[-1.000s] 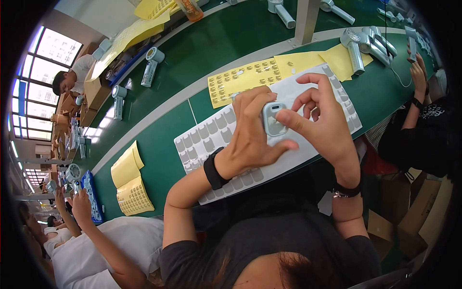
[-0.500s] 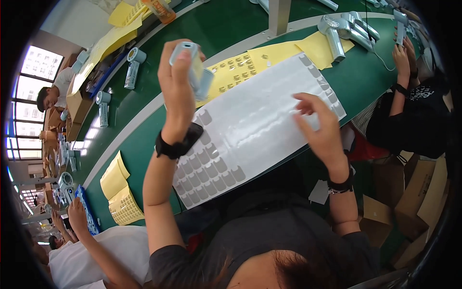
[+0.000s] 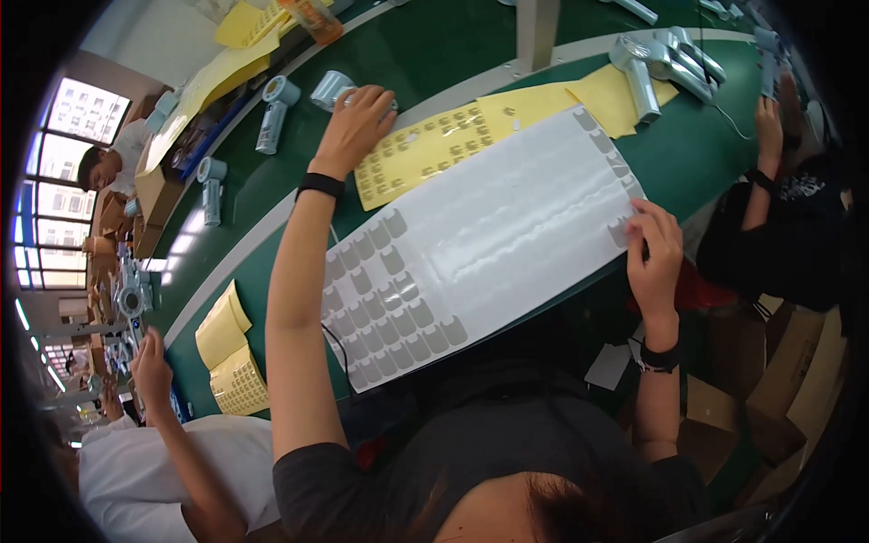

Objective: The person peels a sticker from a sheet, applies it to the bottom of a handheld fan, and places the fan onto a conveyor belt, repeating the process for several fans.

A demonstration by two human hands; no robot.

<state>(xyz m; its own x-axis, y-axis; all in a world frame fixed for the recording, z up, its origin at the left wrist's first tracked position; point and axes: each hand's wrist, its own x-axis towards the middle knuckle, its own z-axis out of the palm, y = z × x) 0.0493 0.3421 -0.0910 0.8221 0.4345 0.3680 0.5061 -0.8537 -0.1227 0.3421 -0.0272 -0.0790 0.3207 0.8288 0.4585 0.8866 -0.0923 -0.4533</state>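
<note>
- Nearest us: our right hand (image 3: 654,249) is at the right edge of the white sticker sheet (image 3: 525,217), fingers bunched over a grey sticker (image 3: 619,233); can't tell if they pinch it.
- Sheet lies flat on the green worktop (image 3: 711,158); middle bare, stickers left at both ends.
- Just past it: yellow label sheet (image 3: 430,152), part of its labels gone.
- Beyond that: our left hand (image 3: 358,127), fingers curled over the handle of a handheld fan (image 3: 330,90) lying on the green belt past the pale rail; grip closed or loosening, can't tell.
- Our read: putting one fan down while starting on a sticker.
- Next move calls for freeing the left fingers cleanly and lifting the sticker by an edge, no crease.
</note>
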